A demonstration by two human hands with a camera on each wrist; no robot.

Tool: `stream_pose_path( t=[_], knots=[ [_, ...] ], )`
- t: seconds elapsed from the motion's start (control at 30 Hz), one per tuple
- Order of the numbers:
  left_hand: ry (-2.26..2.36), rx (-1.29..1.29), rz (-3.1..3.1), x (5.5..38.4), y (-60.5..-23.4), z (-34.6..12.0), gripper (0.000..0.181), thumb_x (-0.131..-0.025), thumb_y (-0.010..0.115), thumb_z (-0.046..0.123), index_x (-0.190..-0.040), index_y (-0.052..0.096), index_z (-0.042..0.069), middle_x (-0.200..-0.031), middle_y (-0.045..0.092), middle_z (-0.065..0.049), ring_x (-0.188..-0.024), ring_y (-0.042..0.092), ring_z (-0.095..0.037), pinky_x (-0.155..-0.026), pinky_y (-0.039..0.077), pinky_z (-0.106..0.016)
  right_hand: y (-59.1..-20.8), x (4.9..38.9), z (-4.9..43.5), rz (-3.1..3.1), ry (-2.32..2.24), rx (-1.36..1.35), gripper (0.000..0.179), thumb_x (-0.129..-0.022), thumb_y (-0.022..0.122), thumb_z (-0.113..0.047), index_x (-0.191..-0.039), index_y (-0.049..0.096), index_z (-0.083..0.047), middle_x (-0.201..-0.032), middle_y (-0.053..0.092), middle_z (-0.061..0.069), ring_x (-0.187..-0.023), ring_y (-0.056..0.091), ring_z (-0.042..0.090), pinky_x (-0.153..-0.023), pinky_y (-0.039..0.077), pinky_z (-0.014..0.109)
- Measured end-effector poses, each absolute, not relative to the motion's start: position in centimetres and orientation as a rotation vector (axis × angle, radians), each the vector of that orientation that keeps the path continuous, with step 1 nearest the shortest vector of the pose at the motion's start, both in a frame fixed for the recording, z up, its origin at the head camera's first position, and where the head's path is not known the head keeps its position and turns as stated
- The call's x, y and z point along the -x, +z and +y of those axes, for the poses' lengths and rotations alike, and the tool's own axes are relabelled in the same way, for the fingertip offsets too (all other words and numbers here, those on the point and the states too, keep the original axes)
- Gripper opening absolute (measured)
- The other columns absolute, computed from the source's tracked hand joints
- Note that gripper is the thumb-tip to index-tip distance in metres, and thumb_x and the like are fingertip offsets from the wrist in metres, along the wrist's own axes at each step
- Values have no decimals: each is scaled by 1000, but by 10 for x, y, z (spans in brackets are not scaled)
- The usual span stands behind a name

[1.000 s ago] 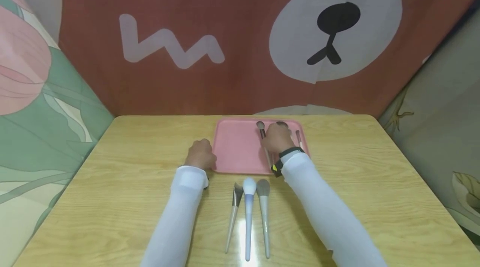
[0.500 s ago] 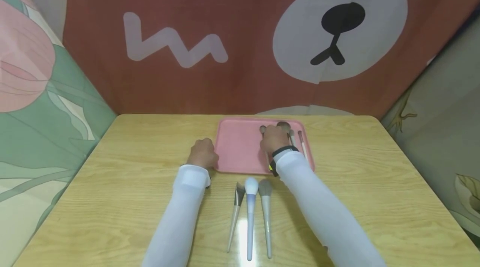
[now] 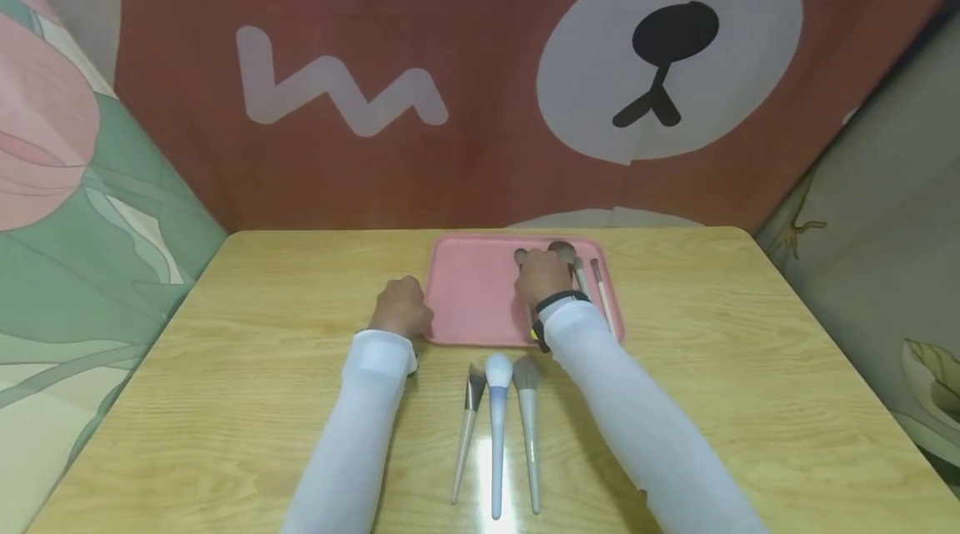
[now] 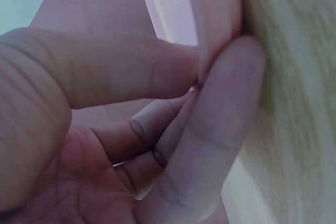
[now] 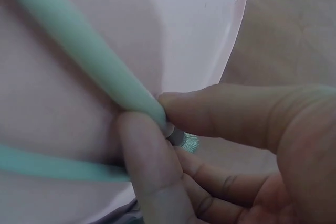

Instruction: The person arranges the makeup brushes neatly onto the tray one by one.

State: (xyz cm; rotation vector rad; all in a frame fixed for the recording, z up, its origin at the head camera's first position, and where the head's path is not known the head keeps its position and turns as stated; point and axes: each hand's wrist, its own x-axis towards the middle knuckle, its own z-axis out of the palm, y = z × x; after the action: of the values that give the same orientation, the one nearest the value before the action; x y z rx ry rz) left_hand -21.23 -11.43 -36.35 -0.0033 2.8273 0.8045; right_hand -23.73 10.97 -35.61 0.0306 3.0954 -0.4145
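A pink tray (image 3: 472, 292) lies at the back of the table, with several makeup brushes in its right half. My left hand (image 3: 402, 307) pinches the tray's left rim (image 4: 218, 14) between thumb and index finger. Over the tray, my right hand (image 3: 543, 277) pinches a makeup brush by its pale handle (image 5: 100, 59), close to the ferrule; its bristles (image 5: 190, 142) show past the fingers. A second handle (image 5: 58, 163) lies alongside, partly hidden by the index finger. To the right of the hand are a wide brush head (image 3: 562, 251) and two slimmer brushes, one a white-handled brush (image 3: 603, 296).
Three more makeup brushes lie side by side on the wooden table (image 3: 225, 401) in front of the tray: an angled brush (image 3: 468, 430), a white-headed brush (image 3: 498, 434) and a grey-headed brush (image 3: 528, 434). A bear-print cloth (image 3: 480, 176) hangs behind the table.
My right hand has shifted left across the tray onto the dark-ferruled brush, uncovering more of the brushes at the right. The left hand keeps its place at the rim.
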Motion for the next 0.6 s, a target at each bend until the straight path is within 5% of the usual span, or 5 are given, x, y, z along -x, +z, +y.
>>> stream_pose_path(
  t=[0.6],
  knots=[
    [802,-6,2835,212,-364,-115,8,-76,70,-1,-83,71,-1,-86,73,-19,-71,66,-30,-61,57,-35,-362,242,113,3152,-308,38,8,-86,66,-10,-92,70,-7,-107,78,21,-110,65,46,-106,45,61]
  ],
)
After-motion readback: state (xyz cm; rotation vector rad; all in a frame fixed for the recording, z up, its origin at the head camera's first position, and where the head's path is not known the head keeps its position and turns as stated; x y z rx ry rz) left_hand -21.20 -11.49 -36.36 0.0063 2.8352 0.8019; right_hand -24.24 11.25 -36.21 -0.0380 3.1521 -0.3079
